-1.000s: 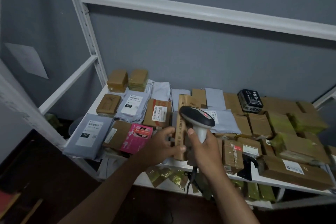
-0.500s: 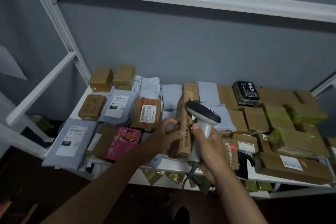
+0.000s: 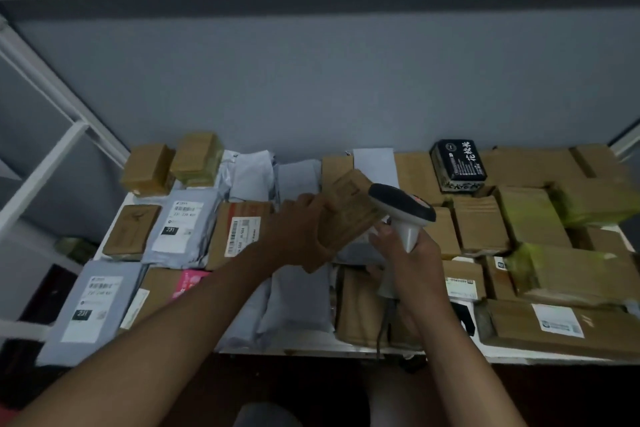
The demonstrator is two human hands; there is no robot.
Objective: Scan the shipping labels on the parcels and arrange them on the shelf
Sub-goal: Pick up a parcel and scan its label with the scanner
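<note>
— What did each hand have just then?

— The left hand (image 3: 301,229) gripped a long brown cardboard parcel (image 3: 349,215), fingers (image 3: 313,201) curled over its near edge, holding it tilted above the middle of the shelf (image 3: 311,347). The right hand (image 3: 412,263) was wrapped round the pale handle of a barcode scanner (image 3: 401,215), fingers clamped on it, the dark head just beside the parcel's right end, at the centre of the frame.

— Could you read a label on that parcel?

— No. There was some print on its face, too blurred to make out.

— And the shelf itself?

— Crowded. At the lower left lay a grey mailer bag (image 3: 91,308) with a white label, and above it a second grey mailer (image 3: 181,225), also labelled. Next to that sat a brown box (image 3: 239,232) with a barcode label. A pink packet (image 3: 188,282) peeked out beside the left forearm. In the upper left, two small taped boxes (image 3: 173,163) stood side by side. A black box (image 3: 457,165) with white characters lay toward the upper right, among plain brown cartons. At the lower right was a long carton (image 3: 561,329) with a white label.
</note>
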